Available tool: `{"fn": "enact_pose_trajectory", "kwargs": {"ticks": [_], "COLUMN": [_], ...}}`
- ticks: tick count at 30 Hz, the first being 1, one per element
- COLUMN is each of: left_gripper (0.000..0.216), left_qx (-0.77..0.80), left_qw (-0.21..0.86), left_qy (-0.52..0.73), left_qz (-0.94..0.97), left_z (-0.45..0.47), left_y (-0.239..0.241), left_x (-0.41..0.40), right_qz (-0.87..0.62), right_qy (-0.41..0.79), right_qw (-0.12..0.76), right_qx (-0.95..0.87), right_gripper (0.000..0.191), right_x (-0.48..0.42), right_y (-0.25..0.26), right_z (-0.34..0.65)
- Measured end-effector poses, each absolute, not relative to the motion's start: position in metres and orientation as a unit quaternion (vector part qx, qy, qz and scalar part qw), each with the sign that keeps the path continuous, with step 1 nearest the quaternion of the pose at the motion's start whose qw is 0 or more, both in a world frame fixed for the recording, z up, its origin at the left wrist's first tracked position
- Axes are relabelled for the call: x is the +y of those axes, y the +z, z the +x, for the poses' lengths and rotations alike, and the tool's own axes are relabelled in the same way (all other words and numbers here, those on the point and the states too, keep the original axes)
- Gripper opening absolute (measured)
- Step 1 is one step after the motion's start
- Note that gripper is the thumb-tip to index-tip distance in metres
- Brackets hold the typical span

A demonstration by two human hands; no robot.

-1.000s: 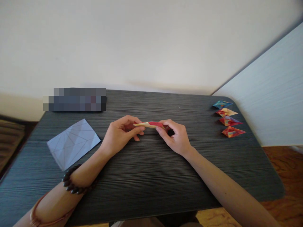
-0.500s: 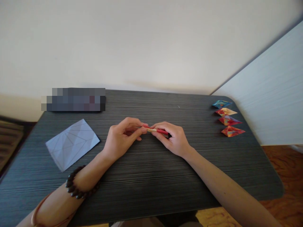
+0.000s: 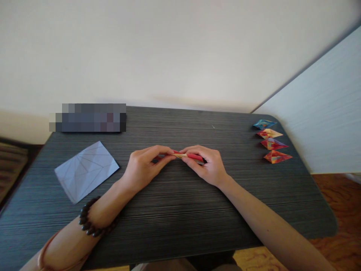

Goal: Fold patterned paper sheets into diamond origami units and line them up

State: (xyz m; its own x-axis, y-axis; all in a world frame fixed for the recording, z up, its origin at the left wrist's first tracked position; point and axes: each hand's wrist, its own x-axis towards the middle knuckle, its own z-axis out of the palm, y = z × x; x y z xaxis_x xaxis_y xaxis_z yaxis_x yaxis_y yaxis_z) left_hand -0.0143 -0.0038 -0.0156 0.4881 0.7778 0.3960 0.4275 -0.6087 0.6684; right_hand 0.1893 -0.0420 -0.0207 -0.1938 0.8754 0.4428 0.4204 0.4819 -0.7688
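Folded paper strip (image 3: 188,155) mostly hidden between pinching fingers (image 3: 169,152); left hand (image 3: 143,167) and right hand (image 3: 207,165) grip its ends, low over the surface (image 3: 180,214).

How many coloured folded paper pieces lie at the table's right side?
4, in a row by the right edge of the table: blue piece farthest, then yellow piece, red piece, orange piece nearest. A fifth piece is pinched between left hand and right hand.

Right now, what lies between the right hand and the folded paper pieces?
Nothing: the head view shows only bare table between the right hand and the folded paper pieces.
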Motion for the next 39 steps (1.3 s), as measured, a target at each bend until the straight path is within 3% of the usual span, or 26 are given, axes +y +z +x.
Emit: {"fn": "enact_pose_trajectory", "kwargs": {"ticks": [7,18,26,39], "left_gripper": [0.015,0.013,0.01,0.01], "left_qx": [0.357,0.296,0.337,0.324], "left_qw": [0.255,0.141,0.178,0.148], "left_qy": [0.365,0.387,0.368,0.363], "left_qz": [0.821,0.862,0.848,0.861], "left_z": [-0.0112,-0.0123,-0.012,-0.0121], "left_y": [-0.0187,-0.0173,-0.0171,-0.0114], "left_x": [-0.008,-0.0079,-0.0106,-0.0089], "right_qz": [-0.456,-0.428,-0.412,-0.42], "right_qy": [0.23,0.187,0.18,0.12], "right_qw": [0.443,0.442,0.441,0.457], "right_qx": [-0.737,-0.766,-0.777,-0.775], "right_gripper": [0.003,0.007,0.007,0.01], "right_x": [-0.0419,-0.0418,-0.0424,-0.0446], "right_y": [-0.0231,-0.0215,-0.0243,-0.0265], "right_z": [0.1889,0.1883,0.1887,0.1899]}}
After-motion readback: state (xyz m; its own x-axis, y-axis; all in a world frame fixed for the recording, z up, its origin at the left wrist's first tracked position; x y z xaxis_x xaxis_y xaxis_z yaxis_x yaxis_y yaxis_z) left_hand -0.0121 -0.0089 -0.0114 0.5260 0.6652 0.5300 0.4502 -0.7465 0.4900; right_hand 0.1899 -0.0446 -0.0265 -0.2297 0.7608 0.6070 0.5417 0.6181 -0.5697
